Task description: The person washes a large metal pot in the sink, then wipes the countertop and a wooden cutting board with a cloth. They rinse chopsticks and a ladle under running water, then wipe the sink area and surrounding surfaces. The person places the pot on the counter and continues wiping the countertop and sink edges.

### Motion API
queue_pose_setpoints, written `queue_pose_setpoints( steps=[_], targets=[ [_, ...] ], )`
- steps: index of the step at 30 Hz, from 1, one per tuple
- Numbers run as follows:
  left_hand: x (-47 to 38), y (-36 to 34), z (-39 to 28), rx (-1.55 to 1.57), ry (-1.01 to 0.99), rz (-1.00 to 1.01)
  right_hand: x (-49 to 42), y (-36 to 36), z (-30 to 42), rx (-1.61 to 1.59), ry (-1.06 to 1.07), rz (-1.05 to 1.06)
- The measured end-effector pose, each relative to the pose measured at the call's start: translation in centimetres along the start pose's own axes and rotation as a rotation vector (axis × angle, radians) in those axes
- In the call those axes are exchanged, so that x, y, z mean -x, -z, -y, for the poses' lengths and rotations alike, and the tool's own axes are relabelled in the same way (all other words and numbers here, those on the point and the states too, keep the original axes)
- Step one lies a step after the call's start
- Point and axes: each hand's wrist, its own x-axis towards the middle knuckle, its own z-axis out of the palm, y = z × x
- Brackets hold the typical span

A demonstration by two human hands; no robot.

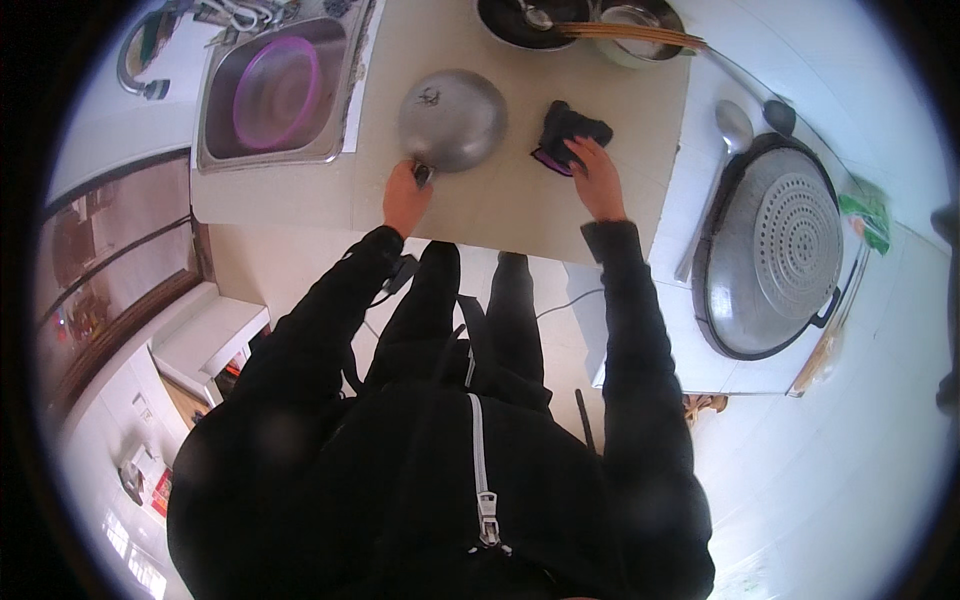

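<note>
My left hand [407, 199] is closed around the short dark handle [423, 175] of a round grey metal pan [461, 124]. The pan is on the beige countertop [480, 210]; a dark scuffed patch marks its surface near the far left. I cannot tell whether its inside or its underside faces up. To the right, my right hand [598, 180] grips the near right part of a crumpled dark cloth [564, 129] with a purple edge. The cloth lies on the counter, apart from the pan.
A steel sink [337, 112] at left holds a pink-rimmed translucent basin [315, 90]. Beyond the pan stand a dark frying pan [499, 26] and a pot [626, 56], with chopsticks [637, 31] across them. At right are a metal ladle [709, 202] and a large lidded wok [731, 300] under a perforated steamer plate [802, 244].
</note>
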Motion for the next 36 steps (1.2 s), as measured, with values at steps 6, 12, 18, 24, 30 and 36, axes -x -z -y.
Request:
queue_pose_setpoints(
  steps=[6, 12, 18, 24, 30, 36],
  targets=[
    [-1.5, 2.2, -0.1, -0.007, 0.161, 0.038, -5.0, -3.8, 0.9, 0.383, -0.182, 0.052],
    [-0.1, 10.3, 4.6, 0.078, 0.236, -0.091, -4.0, -11.1, 7.2, 0.524, 0.04, 0.083],
    [6.1, 17.8, 11.8, -0.011, 0.32, -0.352, 5.1, -17.7, 17.8, 0.163, 0.309, 0.403],
    [13.3, 21.4, 15.5, -0.029, 0.567, -0.441, 4.5, -10.5, 12.4, 0.4, 0.212, 0.486],
    [16.2, 21.6, 17.2, 0.117, 0.7, -0.5, -10.3, -12.4, 9.2, 0.433, 0.084, 0.321],
    [16.5, 22.2, 18.1, 0.216, 0.794, -0.44, -23.9, -18.1, 9.7, 0.478, -0.179, 0.219]
  ],
)
